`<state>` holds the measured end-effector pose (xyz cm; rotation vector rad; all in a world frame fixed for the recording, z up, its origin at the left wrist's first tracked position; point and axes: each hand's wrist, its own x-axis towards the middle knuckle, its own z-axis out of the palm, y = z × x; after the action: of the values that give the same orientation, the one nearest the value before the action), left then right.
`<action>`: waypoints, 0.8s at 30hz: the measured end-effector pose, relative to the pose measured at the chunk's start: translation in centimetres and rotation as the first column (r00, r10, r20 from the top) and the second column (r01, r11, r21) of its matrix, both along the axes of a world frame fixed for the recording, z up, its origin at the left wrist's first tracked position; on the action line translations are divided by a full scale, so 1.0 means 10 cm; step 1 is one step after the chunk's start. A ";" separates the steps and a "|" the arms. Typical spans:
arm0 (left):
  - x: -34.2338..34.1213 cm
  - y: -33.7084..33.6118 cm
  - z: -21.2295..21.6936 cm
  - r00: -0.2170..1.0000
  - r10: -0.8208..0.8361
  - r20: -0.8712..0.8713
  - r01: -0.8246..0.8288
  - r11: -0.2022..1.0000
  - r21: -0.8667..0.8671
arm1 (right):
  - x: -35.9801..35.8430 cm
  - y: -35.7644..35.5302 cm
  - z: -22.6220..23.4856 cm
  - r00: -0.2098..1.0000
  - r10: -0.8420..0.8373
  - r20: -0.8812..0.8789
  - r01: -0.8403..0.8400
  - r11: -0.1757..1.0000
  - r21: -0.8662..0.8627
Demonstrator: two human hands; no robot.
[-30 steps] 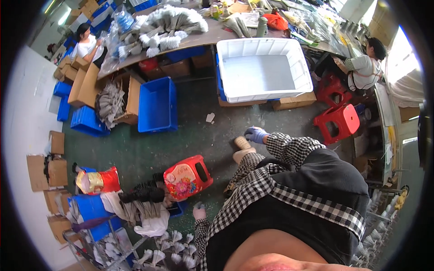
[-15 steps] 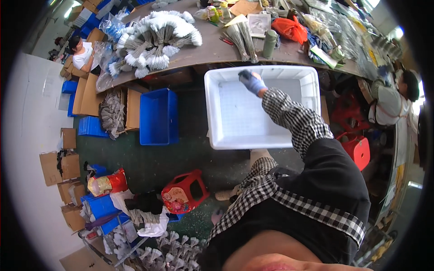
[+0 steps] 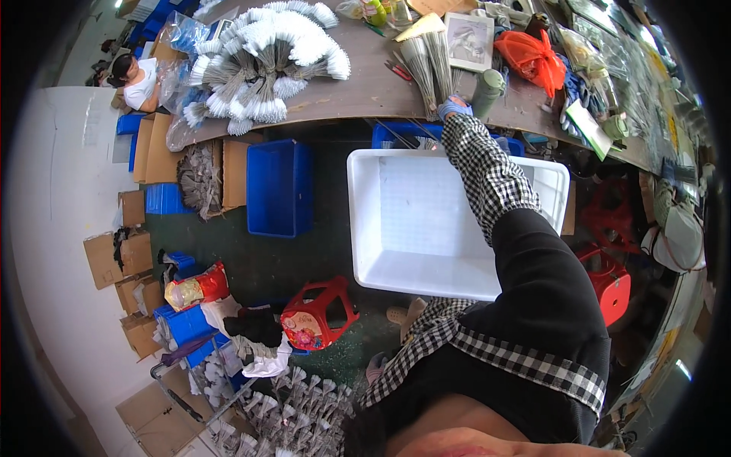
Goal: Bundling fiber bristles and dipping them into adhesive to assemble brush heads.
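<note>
My right hand (image 3: 455,107), in a pale blue-violet glove, reaches over the white plastic tub (image 3: 367,221) to the table's near edge. It is beside the lower ends of grey wire bundles (image 3: 420,72) and a green bottle (image 3: 488,93). Its fingers are small and partly hidden, so their grip does not show. The tub sits in front of me, tilted, its inside pale and largely visible; my checked sleeve crosses its right part. My left hand is outside the view.
White-tipped wire bundles (image 3: 263,61) are heaped on the table (image 3: 365,84), with an orange plastic bag (image 3: 531,59) at right. Below stand a blue bin (image 3: 279,190) and red stools (image 3: 320,311). A person in white (image 3: 141,85) is at far left.
My right hand has left the tub's far wall and moved forward to the table edge. The tub now appears closer to me, exposing a blue bin under the table. The whole view has shifted slightly.
</note>
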<state>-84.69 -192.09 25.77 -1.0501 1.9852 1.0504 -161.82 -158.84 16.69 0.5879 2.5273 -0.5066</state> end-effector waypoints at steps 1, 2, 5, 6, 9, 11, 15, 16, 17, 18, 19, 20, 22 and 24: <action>-0.04 0.05 0.01 1.000 0.003 0.009 -0.003 1.000 0.005 | -0.01 -0.02 0.00 0.999 -0.014 0.038 0.014 1.000 -0.003; -0.07 0.10 0.02 1.000 0.005 0.018 -0.005 1.000 0.012 | -0.01 -0.02 0.01 1.000 -0.005 -0.001 0.005 1.000 -0.024; -0.13 0.21 0.03 0.999 0.002 0.040 -0.003 1.000 0.026 | 0.02 -0.02 0.06 0.999 -0.028 -0.033 0.027 0.999 -0.028; -0.14 0.23 0.04 0.999 0.001 0.046 -0.002 1.000 0.031 | 0.00 -0.02 0.10 0.998 -0.055 0.004 0.056 0.997 -0.046; -0.18 0.24 0.04 0.998 -0.013 0.057 0.011 0.999 0.038 | -0.07 0.05 0.19 0.995 -0.083 0.046 0.086 0.994 -0.072; -0.26 0.19 0.04 0.998 -0.033 0.050 0.031 0.999 0.043 | -0.14 0.06 0.29 0.927 0.342 -0.156 -0.357 0.930 -0.082; -0.76 0.00 0.11 1.000 -0.005 -0.028 0.006 0.999 0.051 | 0.06 -0.07 0.70 0.722 0.343 -0.601 -0.496 0.862 -0.103; -0.97 -0.04 0.17 0.991 -0.089 -0.099 0.091 0.996 0.015 | 0.25 -0.17 0.85 0.679 0.317 -0.662 -0.475 0.877 -0.068; -1.23 -0.08 0.25 0.995 -0.064 -0.081 0.063 0.998 -0.013 | 0.48 -0.31 1.02 0.783 -0.093 -0.615 -0.392 0.694 -0.604; -1.49 -0.08 0.36 0.970 -0.031 -0.241 0.031 1.000 -0.005 | 0.77 -0.42 1.21 0.875 -0.250 -0.415 -0.266 0.469 -0.842; -1.77 -0.05 0.51 0.947 0.016 -0.321 -0.021 1.000 -0.013 | 1.08 -0.54 1.41 0.914 -0.373 -0.159 -0.086 0.205 -0.975; -2.09 0.00 0.68 0.904 0.101 -0.416 -0.081 0.995 0.065 | 1.42 -0.62 1.64 0.933 -0.352 -0.072 -0.045 0.086 -0.995; -2.68 0.15 1.05 0.835 0.242 -0.494 -0.143 0.963 0.230 | 2.19 -0.77 1.96 0.946 -0.315 -0.074 -0.076 0.003 -0.997; -3.25 0.24 1.46 0.725 0.218 -0.653 -0.033 0.959 0.283 | 2.83 -0.91 2.18 0.976 -0.186 -0.111 -0.106 0.038 -0.994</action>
<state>-117.21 -189.70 40.38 -0.7105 2.2487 1.9304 -133.51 -167.95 38.47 -0.0300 1.5232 -2.2216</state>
